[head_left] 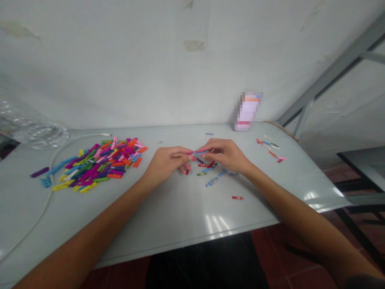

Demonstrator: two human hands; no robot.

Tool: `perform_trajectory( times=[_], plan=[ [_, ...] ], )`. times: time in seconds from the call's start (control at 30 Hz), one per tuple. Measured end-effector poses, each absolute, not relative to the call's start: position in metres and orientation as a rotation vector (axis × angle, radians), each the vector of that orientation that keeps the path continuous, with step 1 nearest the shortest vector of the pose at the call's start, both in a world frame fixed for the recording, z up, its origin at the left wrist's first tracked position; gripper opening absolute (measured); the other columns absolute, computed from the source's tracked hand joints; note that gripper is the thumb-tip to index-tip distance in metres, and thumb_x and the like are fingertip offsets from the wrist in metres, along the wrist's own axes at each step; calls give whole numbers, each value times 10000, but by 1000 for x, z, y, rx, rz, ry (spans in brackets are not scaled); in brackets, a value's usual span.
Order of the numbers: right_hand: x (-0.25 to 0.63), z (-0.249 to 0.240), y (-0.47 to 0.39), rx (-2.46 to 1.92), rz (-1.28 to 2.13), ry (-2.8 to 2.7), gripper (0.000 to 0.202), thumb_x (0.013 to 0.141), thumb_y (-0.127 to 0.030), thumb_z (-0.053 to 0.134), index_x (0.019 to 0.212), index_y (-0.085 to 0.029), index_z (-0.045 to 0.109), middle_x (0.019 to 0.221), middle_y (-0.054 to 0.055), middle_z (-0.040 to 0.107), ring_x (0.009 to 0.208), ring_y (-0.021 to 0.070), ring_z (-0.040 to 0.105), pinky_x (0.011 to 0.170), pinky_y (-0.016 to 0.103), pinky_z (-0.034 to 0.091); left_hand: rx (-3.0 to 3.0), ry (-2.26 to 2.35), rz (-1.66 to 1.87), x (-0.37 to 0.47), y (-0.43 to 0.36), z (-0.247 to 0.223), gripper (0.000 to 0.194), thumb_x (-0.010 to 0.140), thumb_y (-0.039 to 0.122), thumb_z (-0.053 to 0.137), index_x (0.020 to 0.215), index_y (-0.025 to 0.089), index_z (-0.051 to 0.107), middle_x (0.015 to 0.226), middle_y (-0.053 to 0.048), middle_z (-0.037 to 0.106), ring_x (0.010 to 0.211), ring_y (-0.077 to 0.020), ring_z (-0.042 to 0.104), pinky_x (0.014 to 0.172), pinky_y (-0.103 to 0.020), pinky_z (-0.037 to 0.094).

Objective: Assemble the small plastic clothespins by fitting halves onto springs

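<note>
A white wall (135, 68) with patchy marks stands behind a glossy pale-grey tabletop (168, 224), over which the person's two bare hands meet. The right hand (227, 153) pinches a slim light-blue plastic clip piece (199, 153) between thumb and forefinger, while the left hand (167, 160) has its thumb and forefinger closed on the left end of that same light-blue piece. A small red piece (187, 172) shows by the left hand's lower fingers; whether they hold it cannot be told. Just nearer the person than the light-blue piece lie loose parts, among them a short green piece (202, 174) and blue pieces (213, 181), with a flat red piece (237, 198) farther out. Well to its left spreads a large heap of multicoloured plastic clips (102, 164), and beyond that heap a white cable (106, 135) and crumpled clear plastic (45, 136). Well to its right sits a small scatter of orange, white and pink pieces (273, 155). Beyond it, rightward, a blurred-out upright pinkish object (247, 114) stands near the wall.
</note>
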State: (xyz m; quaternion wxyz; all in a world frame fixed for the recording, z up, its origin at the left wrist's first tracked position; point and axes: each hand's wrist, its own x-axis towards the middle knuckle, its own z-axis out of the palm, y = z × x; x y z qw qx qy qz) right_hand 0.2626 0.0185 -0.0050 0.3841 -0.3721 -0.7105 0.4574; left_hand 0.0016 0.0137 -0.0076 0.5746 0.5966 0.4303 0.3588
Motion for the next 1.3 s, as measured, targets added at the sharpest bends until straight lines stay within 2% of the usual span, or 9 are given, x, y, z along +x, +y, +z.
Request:
perform_trajectory(
  times=[0.13,0.3,0.5,0.67,0.8,0.97,1.07,1.3],
  plan=[
    [259,-5,15,-1000,1099,-1826,270,979,-431,849,1140,-222,907,957,48,813,804,162,737,723,295,637,1391,1007,810,3,13,-7,351,888,413,893,1102,141,841,738,-70,833,596,-186,762,582,-267,612],
    [257,-4,12,-1059,1144,-1748,333,918,-438,908,1148,-198,889,883,44,839,778,178,758,739,314,640,1397,1014,815,4,13,-6,307,911,373,875,1107,141,827,738,-68,830,594,-185,767,578,-260,612],
    [258,-6,13,-1063,1020,-1807,221,962,-392,854,1078,-212,910,957,49,845,806,166,741,732,299,601,1423,1033,810,4,14,-7,218,938,305,838,1087,145,829,739,-61,826,573,-164,745,555,-235,588],
    [256,-5,12,-1055,1004,-1823,213,974,-371,845,1101,-215,914,968,52,844,817,163,744,752,301,597,1411,996,826,4,14,-10,248,919,326,856,1080,141,823,743,-66,825,593,-174,760,570,-242,604],
    [254,-3,10,-1020,987,-1802,170,977,-367,846,1057,-240,926,970,53,834,838,165,749,708,276,594,1419,1011,822,4,14,-11,252,912,337,865,1073,148,822,749,-61,824,583,-169,751,544,-237,589],
    [255,-6,11,-1019,939,-1778,177,931,-320,890,1087,-245,924,988,55,840,848,173,776,734,284,636,1407,965,849,5,15,-16,299,887,378,903,1058,146,822,742,-58,820,588,-167,749,559,-242,600],
    [254,-9,8,-1011,831,-1821,130,955,-308,868,1052,-240,922,916,46,821,774,167,764,720,299,641,1400,953,855,5,15,-19,297,888,372,908,1058,144,824,743,-59,821,591,-164,746,568,-245,606],
    [247,-7,-4,-951,469,-1951,72,1004,-217,823,997,-219,894,887,44,821,737,170,755,702,317,612,1395,978,852,6,14,-21,249,900,334,884,1043,141,822,725,-57,822,588,-157,742,587,-241,620]
  ],
)
